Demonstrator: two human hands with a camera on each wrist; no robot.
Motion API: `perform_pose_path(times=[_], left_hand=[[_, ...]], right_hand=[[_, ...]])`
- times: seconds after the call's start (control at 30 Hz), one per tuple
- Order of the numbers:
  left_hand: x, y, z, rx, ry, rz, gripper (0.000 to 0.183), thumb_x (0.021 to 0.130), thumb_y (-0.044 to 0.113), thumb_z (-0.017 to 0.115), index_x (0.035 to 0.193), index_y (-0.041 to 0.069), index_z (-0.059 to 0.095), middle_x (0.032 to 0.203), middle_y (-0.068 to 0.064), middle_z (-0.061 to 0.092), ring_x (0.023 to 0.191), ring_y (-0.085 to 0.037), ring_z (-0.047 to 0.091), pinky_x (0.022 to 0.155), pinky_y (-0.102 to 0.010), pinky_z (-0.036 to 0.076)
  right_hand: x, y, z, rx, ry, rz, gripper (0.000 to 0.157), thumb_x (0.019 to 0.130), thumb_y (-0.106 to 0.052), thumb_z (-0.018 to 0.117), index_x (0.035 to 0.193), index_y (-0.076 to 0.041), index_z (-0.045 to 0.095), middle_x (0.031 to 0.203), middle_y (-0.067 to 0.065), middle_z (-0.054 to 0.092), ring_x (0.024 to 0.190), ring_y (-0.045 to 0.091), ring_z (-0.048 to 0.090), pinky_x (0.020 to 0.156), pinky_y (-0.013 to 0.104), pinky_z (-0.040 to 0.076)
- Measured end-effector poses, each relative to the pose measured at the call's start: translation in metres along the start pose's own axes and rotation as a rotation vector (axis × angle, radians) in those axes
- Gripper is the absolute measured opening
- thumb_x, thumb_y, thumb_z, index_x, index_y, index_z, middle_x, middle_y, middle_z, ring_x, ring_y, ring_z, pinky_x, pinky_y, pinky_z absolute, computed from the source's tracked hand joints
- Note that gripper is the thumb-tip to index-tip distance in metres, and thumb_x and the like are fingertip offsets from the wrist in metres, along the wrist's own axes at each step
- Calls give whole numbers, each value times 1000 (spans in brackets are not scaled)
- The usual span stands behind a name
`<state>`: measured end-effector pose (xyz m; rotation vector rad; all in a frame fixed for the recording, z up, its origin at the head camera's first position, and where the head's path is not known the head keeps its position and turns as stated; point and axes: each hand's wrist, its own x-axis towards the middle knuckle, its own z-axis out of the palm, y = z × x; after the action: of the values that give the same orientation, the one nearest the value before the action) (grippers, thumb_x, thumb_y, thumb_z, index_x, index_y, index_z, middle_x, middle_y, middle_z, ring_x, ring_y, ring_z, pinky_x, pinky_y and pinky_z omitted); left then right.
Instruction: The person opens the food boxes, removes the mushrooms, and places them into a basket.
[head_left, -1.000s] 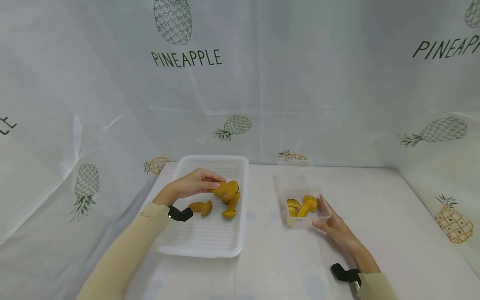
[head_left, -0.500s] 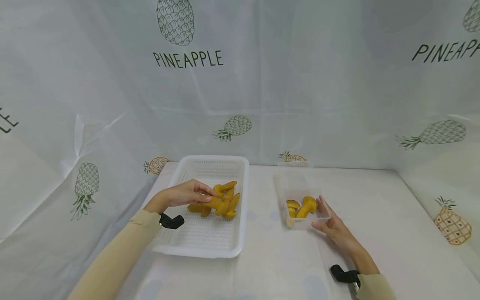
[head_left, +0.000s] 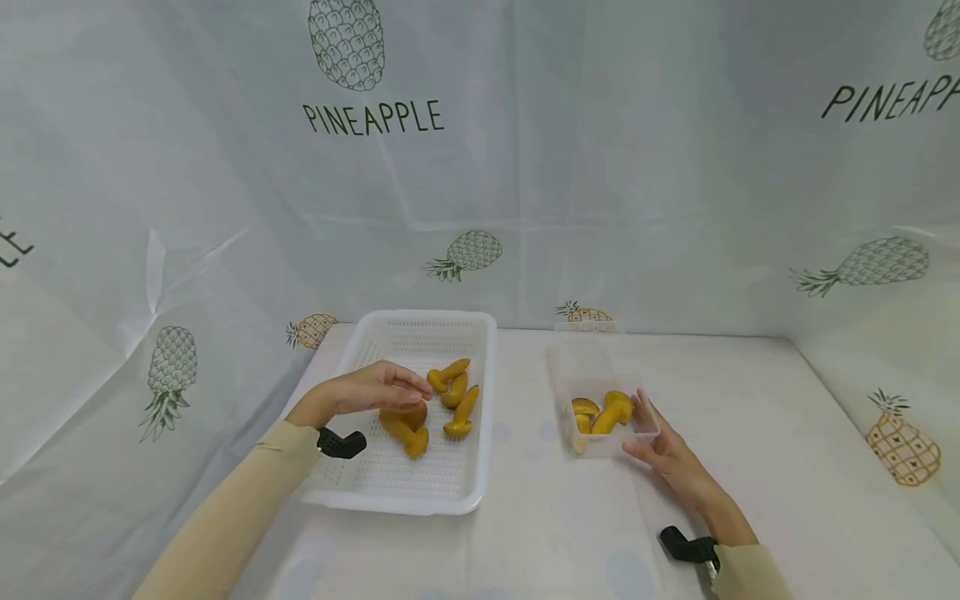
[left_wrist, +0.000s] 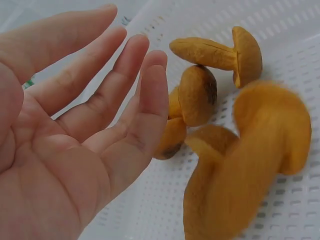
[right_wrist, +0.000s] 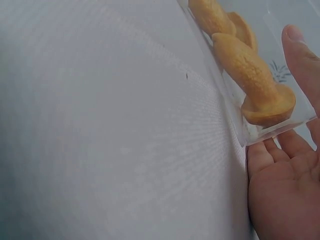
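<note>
My left hand (head_left: 378,387) hovers over the left part of a white perforated basket (head_left: 487,417), fingers loosely spread and nothing in its grasp. Just beyond the fingertips lies a yellow-brown mushroom (left_wrist: 255,160), blurred in the left wrist view and overlapping another mushroom (left_wrist: 192,195). Several more, such as this mushroom (head_left: 461,415), lie toward the basket's right side. My right hand (head_left: 675,462) holds the near right corner of a clear plastic box (head_left: 600,447), thumb and fingers on either side of it. Inside rest a thick-stemmed mushroom (right_wrist: 252,75) and another mushroom (head_left: 583,408) beside it.
The box's clear lid (head_left: 581,362) stretches behind it toward the back of the white-covered table (head_left: 540,517). A white pineapple-print cloth (head_left: 637,208) hangs behind and along the sides. Each wrist wears a black device (head_left: 341,443).
My left hand drew a mushroom from the back right toward the basket's left middle, then let it go beside another there. The right hand and the box have stayed in place.
</note>
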<state>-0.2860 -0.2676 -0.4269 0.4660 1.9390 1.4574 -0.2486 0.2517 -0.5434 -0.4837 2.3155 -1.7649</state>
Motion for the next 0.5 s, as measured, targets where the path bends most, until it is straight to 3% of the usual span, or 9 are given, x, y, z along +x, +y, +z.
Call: perform_pose_path(times=[0.23,0.5], left_hand=[[20,7,4,29,21,28,43,100,16,63,135,-7,55,141,-27,52,129,-39,51,103,-35,47],[50,28,25,-12,44,124,42,100,13,62,138,-4,54,143,-25,50,132,-41,46,107,-48,41]], right_hand=[[0,0,0,-5,12,-1,92,96,-6,66,162,-16,2,165,20,3,148,45,-2,107,75,-2],[1,0,-1,4,7,-19,92,96,-6,66,162,-15,2,165,19,3,148,43,-2,108,74,-2]])
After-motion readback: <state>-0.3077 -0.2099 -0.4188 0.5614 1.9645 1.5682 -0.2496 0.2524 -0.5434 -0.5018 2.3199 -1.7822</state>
